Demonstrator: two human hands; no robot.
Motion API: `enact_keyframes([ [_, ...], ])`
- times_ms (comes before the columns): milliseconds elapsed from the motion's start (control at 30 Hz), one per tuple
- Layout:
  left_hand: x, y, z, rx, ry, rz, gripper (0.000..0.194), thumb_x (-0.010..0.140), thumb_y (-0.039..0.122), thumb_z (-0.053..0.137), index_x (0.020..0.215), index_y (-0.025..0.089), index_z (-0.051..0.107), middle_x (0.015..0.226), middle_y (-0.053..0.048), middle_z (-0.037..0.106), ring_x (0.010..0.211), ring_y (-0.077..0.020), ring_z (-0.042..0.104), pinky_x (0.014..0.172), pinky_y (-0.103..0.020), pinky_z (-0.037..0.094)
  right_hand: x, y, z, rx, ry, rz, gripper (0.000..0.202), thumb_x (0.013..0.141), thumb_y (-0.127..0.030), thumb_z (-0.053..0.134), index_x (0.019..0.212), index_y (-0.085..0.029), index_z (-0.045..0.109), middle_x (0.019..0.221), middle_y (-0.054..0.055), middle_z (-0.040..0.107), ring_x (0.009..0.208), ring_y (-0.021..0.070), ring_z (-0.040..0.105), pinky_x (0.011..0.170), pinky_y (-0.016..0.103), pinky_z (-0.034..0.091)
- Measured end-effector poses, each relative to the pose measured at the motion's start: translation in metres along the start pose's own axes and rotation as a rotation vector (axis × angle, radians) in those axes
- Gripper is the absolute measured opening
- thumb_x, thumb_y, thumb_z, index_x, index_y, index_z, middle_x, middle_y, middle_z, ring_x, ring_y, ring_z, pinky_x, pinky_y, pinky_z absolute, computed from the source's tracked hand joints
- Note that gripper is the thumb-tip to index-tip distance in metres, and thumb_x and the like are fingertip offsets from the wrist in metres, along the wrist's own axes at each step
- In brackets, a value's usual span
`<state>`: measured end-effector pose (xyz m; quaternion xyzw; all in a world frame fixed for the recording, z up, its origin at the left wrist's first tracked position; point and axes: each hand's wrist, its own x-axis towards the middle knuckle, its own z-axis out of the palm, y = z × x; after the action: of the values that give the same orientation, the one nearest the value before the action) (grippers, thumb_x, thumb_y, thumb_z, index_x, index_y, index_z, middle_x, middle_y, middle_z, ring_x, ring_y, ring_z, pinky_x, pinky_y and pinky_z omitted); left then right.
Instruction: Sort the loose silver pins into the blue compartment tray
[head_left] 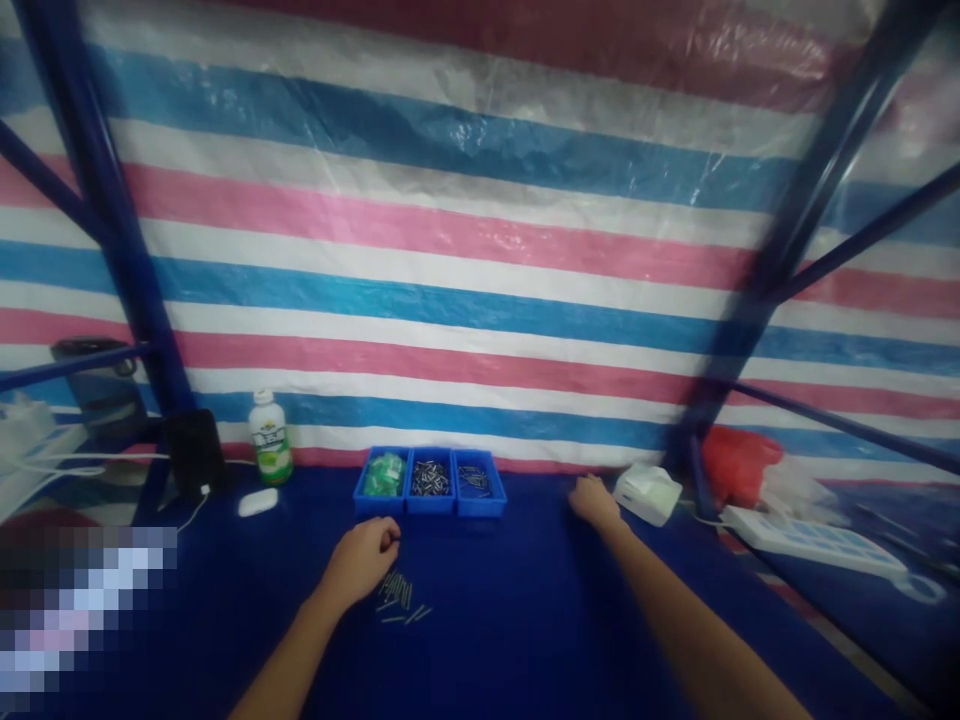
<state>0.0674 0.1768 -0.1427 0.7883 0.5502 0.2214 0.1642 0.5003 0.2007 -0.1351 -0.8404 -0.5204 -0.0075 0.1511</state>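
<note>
My left hand [365, 558] is closed with curled fingers, just above the blue table and beside a loose pile of thin metal pins [397, 592]. Whatever may be in its fingers is hidden. Farther right, my right hand [595, 498] reaches to the back of the table, left of a white tissue pack [649, 494]. Its fingers are bent together, and I cannot make out anything in them. Three blue trays stand side by side at the back: one tray [369, 506] with green packets, a middle tray [430, 507] with small metal pieces, and a right tray [480, 508] with a few thin pins.
A white bottle [271, 440] with a green label and a white oval case [258, 502] stand back left, near a dark device [193, 450] with cables. To the right are a power strip [814, 542] and a red bag [739, 465]. Blue metal posts frame a striped sheet [450, 230].
</note>
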Motion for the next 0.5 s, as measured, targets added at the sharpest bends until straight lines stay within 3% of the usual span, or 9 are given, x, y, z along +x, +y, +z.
enact_keyframes([
  [200, -0.001, -0.001, -0.001, -0.009, 0.018, 0.037, 0.010, 0.081, 0.020, 0.058, 0.086, 0.022, 0.066, 0.081, 0.000, 0.064, 0.074, -0.0149, 0.059, 0.065, -0.024, 0.036, -0.010, 0.021, 0.021, -0.142, -0.039, -0.099, 0.027, 0.087, -0.006, 0.043, 0.103, -0.010, 0.065, 0.106, 0.020, 0.065, 0.096, 0.0267, 0.066, 0.078, 0.033, 0.046],
  [400, -0.003, 0.004, -0.004, -0.024, -0.024, 0.037, 0.012, 0.082, 0.016, 0.056, 0.084, 0.021, 0.068, 0.084, -0.001, 0.066, 0.077, -0.0141, 0.060, 0.067, -0.023, 0.036, -0.024, 0.027, 0.015, -0.229, -0.045, -0.239, 0.031, 0.089, -0.001, 0.037, 0.099, -0.011, 0.065, 0.104, 0.017, 0.066, 0.095, 0.0253, 0.066, 0.081, 0.034, 0.046],
  [500, -0.005, 0.004, -0.006, -0.034, -0.016, 0.049, 0.014, 0.082, 0.018, 0.056, 0.088, 0.022, 0.068, 0.086, -0.001, 0.067, 0.079, -0.0152, 0.060, 0.067, -0.023, 0.037, -0.029, 0.026, 0.012, -0.240, -0.026, -0.279, 0.035, 0.088, 0.000, 0.036, 0.107, -0.012, 0.064, 0.104, 0.017, 0.066, 0.093, 0.0262, 0.067, 0.078, 0.034, 0.046],
])
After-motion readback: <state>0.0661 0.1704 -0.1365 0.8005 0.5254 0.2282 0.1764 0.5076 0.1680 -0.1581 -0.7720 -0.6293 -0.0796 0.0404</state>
